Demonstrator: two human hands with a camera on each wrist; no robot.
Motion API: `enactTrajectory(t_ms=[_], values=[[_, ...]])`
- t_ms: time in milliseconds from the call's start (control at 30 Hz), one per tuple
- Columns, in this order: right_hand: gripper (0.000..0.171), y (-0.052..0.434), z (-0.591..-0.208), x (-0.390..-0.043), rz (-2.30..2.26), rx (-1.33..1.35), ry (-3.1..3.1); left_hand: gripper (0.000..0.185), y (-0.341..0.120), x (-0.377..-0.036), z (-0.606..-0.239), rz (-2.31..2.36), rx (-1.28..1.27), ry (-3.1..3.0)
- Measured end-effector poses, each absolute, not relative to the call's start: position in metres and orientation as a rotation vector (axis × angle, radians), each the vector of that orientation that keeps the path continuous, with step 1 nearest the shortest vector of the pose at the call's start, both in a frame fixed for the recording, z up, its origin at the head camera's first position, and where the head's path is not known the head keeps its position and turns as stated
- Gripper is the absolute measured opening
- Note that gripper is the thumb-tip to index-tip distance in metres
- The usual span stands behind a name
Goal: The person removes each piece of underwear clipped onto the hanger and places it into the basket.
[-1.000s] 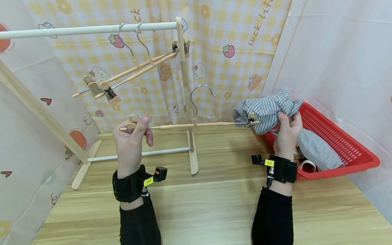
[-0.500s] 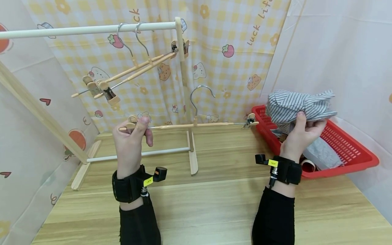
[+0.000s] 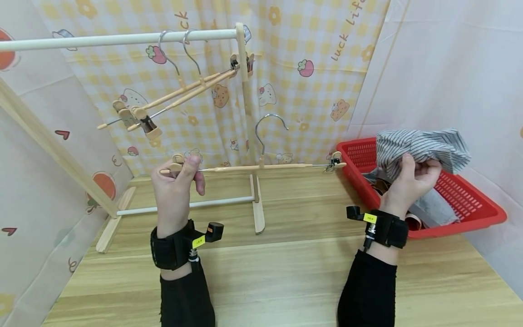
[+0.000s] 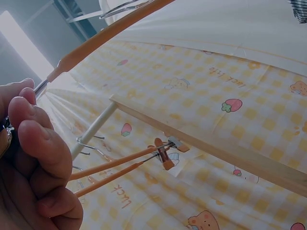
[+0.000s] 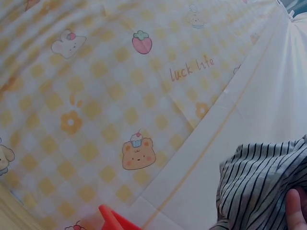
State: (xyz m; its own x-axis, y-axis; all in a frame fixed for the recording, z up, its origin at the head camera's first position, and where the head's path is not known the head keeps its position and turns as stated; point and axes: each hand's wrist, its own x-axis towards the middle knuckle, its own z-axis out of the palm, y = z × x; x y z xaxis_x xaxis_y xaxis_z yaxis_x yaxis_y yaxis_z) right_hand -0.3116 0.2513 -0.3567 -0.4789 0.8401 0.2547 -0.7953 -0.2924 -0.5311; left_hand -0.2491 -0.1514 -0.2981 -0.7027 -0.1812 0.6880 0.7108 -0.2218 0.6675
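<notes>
My left hand grips the left end of a clip hanger, by its clip, and holds it level above the table. The hanger's metal hook points up, and its right clip has nothing in it. In the left wrist view the hanger's bar slants up from the curled fingers. My right hand pinches a bunched, striped grey-and-white cloth over the red basket. In the right wrist view the striped cloth fills the lower right, with one fingertip showing.
Two more clip hangers hang from the white rail of a wooden rack at the left. A grey cloth and brownish items lie in the basket, at the right of the wooden table. A patterned curtain stands behind.
My right hand has carried the striped cloth to the right, away from the hanger's right clip and over the basket, and the cloth has turned. My left hand and the hanger have stayed put.
</notes>
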Motion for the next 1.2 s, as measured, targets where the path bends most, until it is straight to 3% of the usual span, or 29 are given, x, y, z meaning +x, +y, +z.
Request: enactTrajectory(t_ms=[733,1200], values=[[0.013,0.2535,-0.357,-0.313,1.972,-0.225,-0.819,0.051,-0.1513,-0.2491,-0.2981,-1.977,-0.638,-1.452],[0.027,0.2556,-0.3572,-0.3097,2.015,-0.271,-0.94,0.047,-0.1524,-0.2489,-0.298,-1.977,-0.638,-1.449]])
